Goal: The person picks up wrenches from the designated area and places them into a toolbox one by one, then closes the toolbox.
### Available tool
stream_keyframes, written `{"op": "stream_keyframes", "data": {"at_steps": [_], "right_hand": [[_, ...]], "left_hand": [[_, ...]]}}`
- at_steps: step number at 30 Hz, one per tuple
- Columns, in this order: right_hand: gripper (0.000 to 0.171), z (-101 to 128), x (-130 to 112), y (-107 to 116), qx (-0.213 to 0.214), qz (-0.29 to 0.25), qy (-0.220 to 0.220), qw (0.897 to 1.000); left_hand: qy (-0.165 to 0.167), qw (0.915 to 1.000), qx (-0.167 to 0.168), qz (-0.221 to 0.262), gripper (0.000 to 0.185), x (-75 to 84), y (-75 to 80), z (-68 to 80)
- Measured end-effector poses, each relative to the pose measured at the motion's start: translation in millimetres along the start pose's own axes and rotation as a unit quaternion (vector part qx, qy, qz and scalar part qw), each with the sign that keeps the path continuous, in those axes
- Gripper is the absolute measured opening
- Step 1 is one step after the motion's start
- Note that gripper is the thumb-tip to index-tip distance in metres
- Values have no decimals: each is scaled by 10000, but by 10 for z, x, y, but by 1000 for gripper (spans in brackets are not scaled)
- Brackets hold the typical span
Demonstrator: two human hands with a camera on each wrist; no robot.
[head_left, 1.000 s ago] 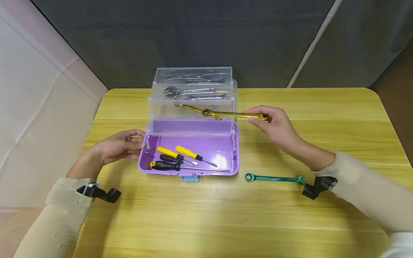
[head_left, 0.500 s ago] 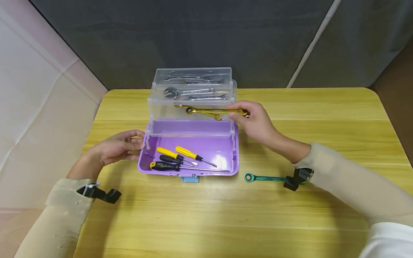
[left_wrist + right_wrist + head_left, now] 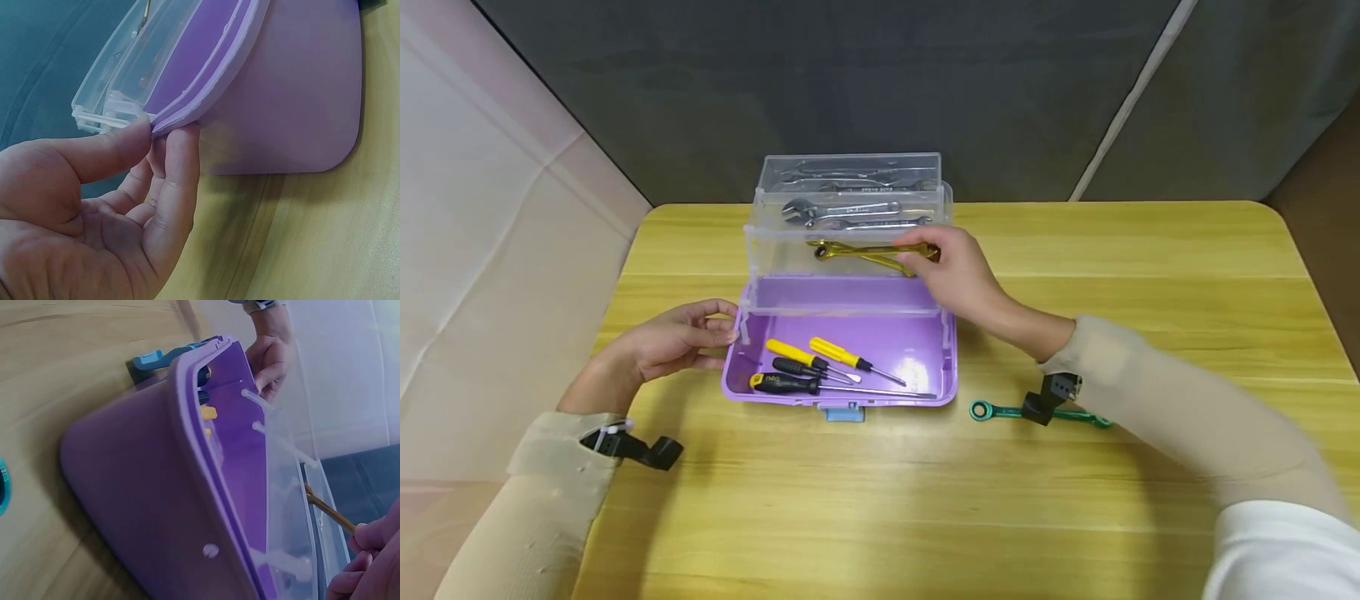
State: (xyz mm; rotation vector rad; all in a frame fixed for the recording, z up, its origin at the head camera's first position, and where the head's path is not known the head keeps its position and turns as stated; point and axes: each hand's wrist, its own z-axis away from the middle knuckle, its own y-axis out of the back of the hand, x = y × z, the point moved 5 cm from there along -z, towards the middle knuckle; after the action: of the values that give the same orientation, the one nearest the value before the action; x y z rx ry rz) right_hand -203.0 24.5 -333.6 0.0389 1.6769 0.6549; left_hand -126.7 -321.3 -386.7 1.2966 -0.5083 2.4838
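Note:
My left hand (image 3: 673, 342) pinches the left rim of an open purple toolbox (image 3: 895, 329). In the left wrist view its thumb (image 3: 128, 147) lies on the rim and a finger presses below. My right hand (image 3: 958, 271) holds a gold ratchet wrench (image 3: 850, 250) by its right end, over the lowest clear tray (image 3: 775, 258). A second gold wrench (image 3: 891, 264) lies there, partly covered by the held one. The right wrist view has the held wrench (image 3: 334, 515) inside the tray walls; whether it touches the tray bottom I cannot tell.
Silver wrenches, one adjustable (image 3: 835, 212), fill the upper clear trays. Several yellow and black screwdrivers (image 3: 782, 384) lie in the purple base. A green ratchet wrench (image 3: 997, 411) lies on the wooden table (image 3: 865, 508), under my right forearm. A dark partition (image 3: 700, 92) stands behind.
My right hand has carried the gold wrench left and slightly up, from the toolbox's right side to over the lowest tray. My left hand has stayed at the rim.

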Motion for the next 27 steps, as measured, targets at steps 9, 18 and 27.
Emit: {"op": "stream_keyframes", "data": {"at_steps": [9, 18, 27], "right_hand": [[21, -78, -86, -216, -129, 396, 228, 9989], [27, -118, -71, -329, -161, 313, 369, 9987], [34, -79, 22, -261, -389, -972, 370, 9938]], "left_hand": [[51, 9999, 106, -70, 18, -9, 9, 2], [-12, 10000, 39, 8, 19, -7, 8, 0], [28, 9999, 103, -6, 19, -7, 8, -2]]}}
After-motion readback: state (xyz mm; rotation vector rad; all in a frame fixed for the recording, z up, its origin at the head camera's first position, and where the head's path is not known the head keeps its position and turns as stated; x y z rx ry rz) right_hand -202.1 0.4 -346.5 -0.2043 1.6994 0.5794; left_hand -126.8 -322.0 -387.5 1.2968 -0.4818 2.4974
